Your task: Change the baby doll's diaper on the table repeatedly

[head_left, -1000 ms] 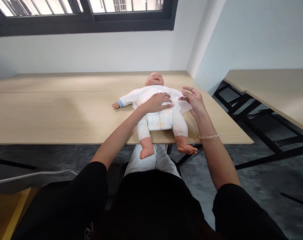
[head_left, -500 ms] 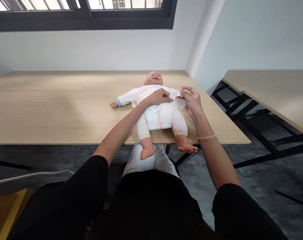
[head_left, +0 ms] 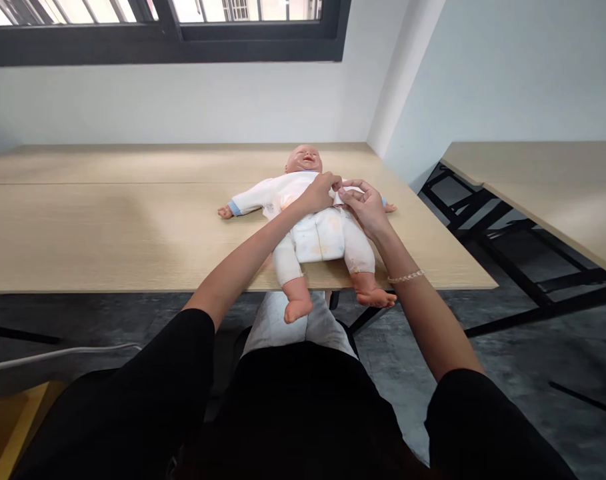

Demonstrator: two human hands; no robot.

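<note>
A baby doll (head_left: 303,159) in a white top with blue cuffs lies on its back, its feet past the table's front edge. Round its hips is a white diaper (head_left: 319,237) with faint coloured prints. My left hand (head_left: 323,192) lies over the doll's belly, fingers closed at the diaper's upper edge. My right hand (head_left: 367,205), with a beaded bracelet on the wrist, pinches a white side piece of the diaper between thumb and fingers. The two sets of fingertips nearly meet over the doll's waist. They partly hide the piece between them.
The doll rests on a light wooden table (head_left: 107,233) against the wall. To the right stands a second table (head_left: 543,173) with a black folding frame. A dark-framed window (head_left: 253,50) is above. A yellow wooden piece (head_left: 25,427) and a white cable (head_left: 63,353) are at lower left.
My right hand has moved left and inward, bringing the diaper's side piece across to my left hand. The doll's hand on the right side now shows. The left hand has shifted slightly upward.
</note>
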